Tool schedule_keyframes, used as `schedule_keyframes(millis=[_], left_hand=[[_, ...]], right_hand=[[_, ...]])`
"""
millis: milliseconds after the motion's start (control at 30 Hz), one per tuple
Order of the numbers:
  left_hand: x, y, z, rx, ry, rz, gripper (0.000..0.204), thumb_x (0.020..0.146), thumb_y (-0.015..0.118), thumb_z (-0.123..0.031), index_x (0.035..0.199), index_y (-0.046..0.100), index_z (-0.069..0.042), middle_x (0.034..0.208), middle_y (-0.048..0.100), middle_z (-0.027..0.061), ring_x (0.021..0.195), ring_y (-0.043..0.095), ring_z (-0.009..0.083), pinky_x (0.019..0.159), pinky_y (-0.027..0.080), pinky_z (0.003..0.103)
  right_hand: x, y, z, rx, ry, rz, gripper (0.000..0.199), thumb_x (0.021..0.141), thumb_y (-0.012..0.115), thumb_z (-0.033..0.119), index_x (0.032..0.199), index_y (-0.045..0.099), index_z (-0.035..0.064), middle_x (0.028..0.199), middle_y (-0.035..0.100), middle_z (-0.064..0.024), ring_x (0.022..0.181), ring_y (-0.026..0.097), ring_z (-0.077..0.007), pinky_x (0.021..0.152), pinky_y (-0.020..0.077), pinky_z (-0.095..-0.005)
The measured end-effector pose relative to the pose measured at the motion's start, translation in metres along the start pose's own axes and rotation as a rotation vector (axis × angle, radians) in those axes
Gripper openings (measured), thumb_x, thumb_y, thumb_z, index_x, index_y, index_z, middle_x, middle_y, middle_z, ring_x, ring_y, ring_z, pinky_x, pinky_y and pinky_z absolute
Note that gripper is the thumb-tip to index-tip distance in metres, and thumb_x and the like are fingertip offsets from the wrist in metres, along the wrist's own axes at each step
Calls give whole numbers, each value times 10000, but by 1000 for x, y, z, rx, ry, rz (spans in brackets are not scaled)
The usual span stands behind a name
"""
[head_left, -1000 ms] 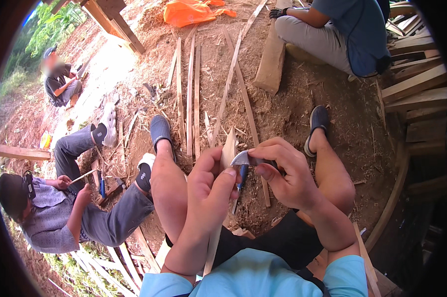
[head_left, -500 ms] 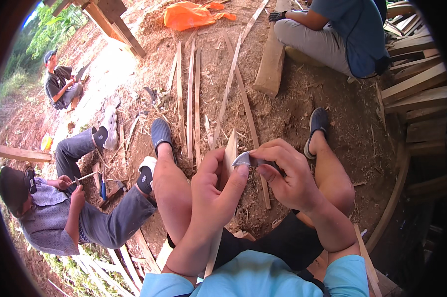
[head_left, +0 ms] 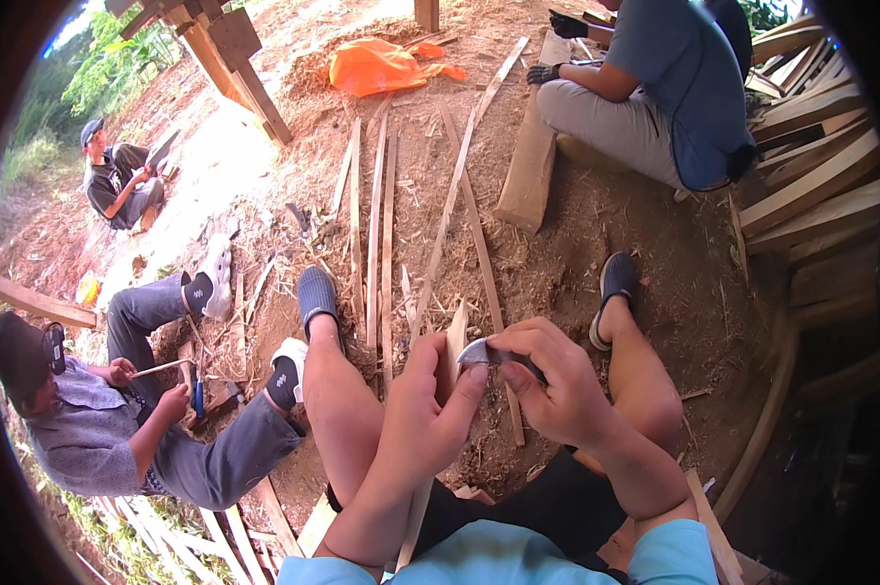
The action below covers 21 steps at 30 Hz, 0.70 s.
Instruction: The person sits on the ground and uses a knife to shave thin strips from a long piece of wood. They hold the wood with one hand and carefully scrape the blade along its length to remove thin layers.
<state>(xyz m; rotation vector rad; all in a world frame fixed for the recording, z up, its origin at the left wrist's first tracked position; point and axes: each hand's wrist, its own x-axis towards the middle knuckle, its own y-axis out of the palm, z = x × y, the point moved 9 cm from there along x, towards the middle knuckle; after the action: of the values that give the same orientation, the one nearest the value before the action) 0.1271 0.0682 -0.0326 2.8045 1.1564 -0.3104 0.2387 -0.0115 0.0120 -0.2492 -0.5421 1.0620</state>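
Note:
My left hand [head_left: 430, 409] is closed around a narrow wooden strip [head_left: 455, 336]. Its pointed end sticks up above my fingers, and its lower part runs down past my wrist toward my lap. Between my right thumb and fingers I pinch a small folded grey piece [head_left: 473, 352] that looks like sandpaper. It lies close beside the strip's upper end, and the tip of my left thumb touches it too. My right hand [head_left: 563, 390] is closed on its far side. Whether the grey piece touches the wood I cannot tell.
Long thin wooden strips [head_left: 374, 234] lie on the dirt ahead of my feet. A thick beam [head_left: 528, 185] and an orange sheet [head_left: 381, 66] are farther off. A seated person [head_left: 98, 419] works at left, another [head_left: 654, 97] at far right. Stacked boards [head_left: 820, 185] line the right.
The whole scene sits lower in the picture as my view tilts up. My hands keep nearly the same hold. A second gloved hand of the person at far right now shows.

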Motion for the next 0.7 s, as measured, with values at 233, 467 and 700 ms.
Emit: schedule_keyframes(millis=[233,467,700], left_hand=[[1,2,-1,18,20,38,342,903,620,-180,1155,490,12,814,593,48,720,560,74,612,444,238],[1,-1,-4,4,81,-14,410,920,607,-236,1202,474,29,895,589,80,781,549,116,670,450,267],[2,-5,-9,159,120,-36,352,921,617,-245,1127,495,14,722,561,58,626,513,93,548,410,262]], right_hand=[[-1,6,5,-26,-7,36,239,873,589,44,1111,568,45,991,615,-160,851,640,-354,688,528,-391],[0,8,9,-150,-50,10,259,874,588,49,1132,569,44,973,611,-151,798,646,-342,645,534,-383],[-2,8,11,-168,-64,-53,232,842,617,11,1074,618,15,978,607,-144,790,647,-313,659,536,-362]])
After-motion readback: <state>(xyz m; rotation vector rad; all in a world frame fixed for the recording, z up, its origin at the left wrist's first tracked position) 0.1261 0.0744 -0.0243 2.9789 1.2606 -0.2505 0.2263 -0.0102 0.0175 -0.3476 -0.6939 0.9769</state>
